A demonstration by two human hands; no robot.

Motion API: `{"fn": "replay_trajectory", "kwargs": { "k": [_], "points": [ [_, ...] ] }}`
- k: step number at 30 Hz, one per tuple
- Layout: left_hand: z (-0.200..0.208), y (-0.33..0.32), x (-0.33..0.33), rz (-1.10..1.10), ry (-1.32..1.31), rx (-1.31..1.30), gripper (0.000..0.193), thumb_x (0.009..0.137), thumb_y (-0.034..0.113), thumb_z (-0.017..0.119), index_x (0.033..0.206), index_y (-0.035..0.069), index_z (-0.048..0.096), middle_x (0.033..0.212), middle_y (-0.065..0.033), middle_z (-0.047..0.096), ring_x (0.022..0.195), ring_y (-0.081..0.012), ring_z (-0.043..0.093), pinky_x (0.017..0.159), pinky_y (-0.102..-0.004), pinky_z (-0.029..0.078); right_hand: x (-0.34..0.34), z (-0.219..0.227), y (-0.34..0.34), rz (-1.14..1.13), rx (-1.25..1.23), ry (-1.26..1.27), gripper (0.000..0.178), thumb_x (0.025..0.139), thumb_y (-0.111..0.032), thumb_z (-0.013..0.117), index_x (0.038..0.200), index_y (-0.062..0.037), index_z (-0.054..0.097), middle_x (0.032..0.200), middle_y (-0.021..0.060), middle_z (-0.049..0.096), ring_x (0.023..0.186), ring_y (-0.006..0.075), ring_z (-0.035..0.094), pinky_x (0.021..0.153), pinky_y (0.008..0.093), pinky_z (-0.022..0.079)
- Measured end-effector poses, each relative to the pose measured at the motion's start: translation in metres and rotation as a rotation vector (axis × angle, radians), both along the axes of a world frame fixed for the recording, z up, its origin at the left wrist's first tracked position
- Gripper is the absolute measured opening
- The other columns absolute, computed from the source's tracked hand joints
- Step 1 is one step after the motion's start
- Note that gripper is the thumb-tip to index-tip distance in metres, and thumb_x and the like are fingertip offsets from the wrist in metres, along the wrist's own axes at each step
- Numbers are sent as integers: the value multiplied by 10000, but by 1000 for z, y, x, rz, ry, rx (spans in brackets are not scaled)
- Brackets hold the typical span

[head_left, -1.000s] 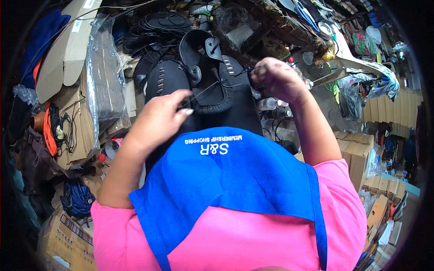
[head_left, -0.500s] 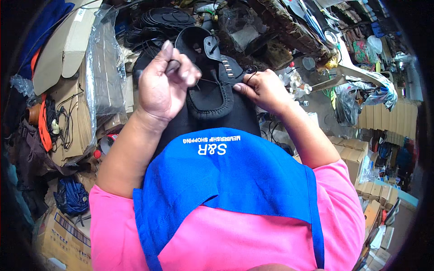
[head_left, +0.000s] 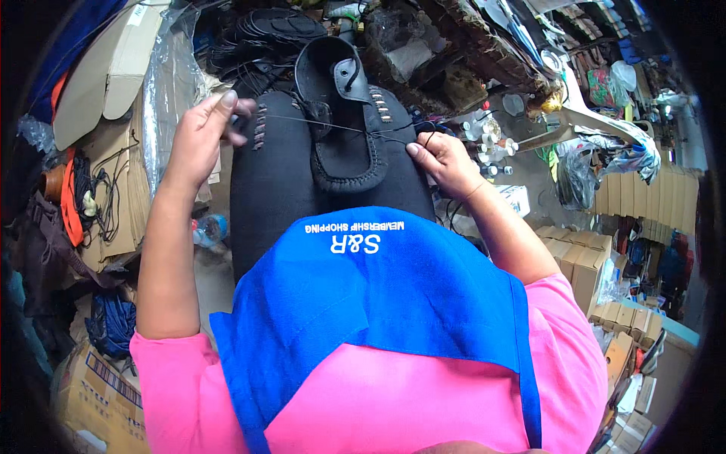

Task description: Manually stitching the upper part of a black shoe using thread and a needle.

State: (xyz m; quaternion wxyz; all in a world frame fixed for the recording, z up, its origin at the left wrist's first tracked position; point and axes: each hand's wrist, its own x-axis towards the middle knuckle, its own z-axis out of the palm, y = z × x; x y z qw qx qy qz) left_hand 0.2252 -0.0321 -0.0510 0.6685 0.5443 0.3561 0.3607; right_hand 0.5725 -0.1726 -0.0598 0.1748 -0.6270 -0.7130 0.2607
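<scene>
A black leather shoe upper (head_left: 324, 168) lies across my lap, its rounded toe toward me and a stitched seam running round the toe. A flap with a lace hole (head_left: 349, 79) stands up at its far right side. Left of the shoe, my left hand (head_left: 203, 140) is closed on a thin thread (head_left: 302, 121), its fingertips slightly blurred. That thread runs taut over the shoe's opening to the seam on its right edge. Right of the shoe, my right hand (head_left: 448, 163) pinches the thread's other side, with a dark loop around its fingers.
Flat black shoe pieces (head_left: 265, 38) are heaped beyond my knees. Cardboard and plastic sheeting (head_left: 170, 83) stand at the left. Small bottles (head_left: 491, 140) and a long blade-like metal piece (head_left: 548, 138) are at the right. Several cardboard boxes (head_left: 578, 253) stand farther right.
My left hand has moved left, away from the shoe, drawing the thread out straight across it. My right hand has shifted slightly outward and down. The shoe stays on my lap.
</scene>
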Motion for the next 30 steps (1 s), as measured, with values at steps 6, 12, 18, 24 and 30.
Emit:
{"fn": "replay_trajectory", "kwargs": {
  "k": [6, 12, 18, 24, 30],
  "points": [
    [13, 23, 75, -69, 579, 476, 594, 814, 544, 630, 1197, 90, 618, 1008, -76, 657, 852, -156, 609, 660, -294, 498, -14, 3, -8, -111, -12, 151, 305, 943, -249, 579, 762, -13, 509, 658, 16, 430, 647, 89, 410, 584, 279, 373],
    [6, 41, 134, -381, 729, 404, 751, 603, 570, 752, 1039, -29, 634, 1034, -229, 656, 977, -337, 633, 873, -359, 481, -12, 5, -26, -183, -97, 173, 355, 880, -343, 648, 945, 5, 630, 724, 88, 596, 689, 122, 534, 632, 319, 449],
    [-14, 19, 121, -530, -31, 20, 429, 728, 87, 779, 1108, 6, 599, 1007, -29, 635, 902, -130, 614, 877, -277, 478, 15, 19, -41, -556, -304, 987, 520, 901, -469, 562, 1288, -124, 521, 966, 18, 615, 795, 102, 556, 700, 259, 446],
    [-60, 31, 143, -306, 161, 453, 583, 728, 121, 791, 1229, 12, 512, 1045, -72, 550, 1064, -172, 535, 947, -297, 420, 12, 33, -9, -367, 37, 402, 482, 868, -388, 635, 1197, -38, 593, 1132, 100, 618, 980, 196, 603, 851, 341, 489],
    [-41, 28, 149, -398, 338, 284, 633, 697, 256, 821, 1184, -16, 520, 1099, -158, 615, 1021, -209, 582, 874, -337, 476, -26, 44, 39, 174, -40, -225, 311, 846, -349, 621, 865, -40, 652, 769, 173, 632, 701, 340, 630, 646, 415, 497]
  ]
}}
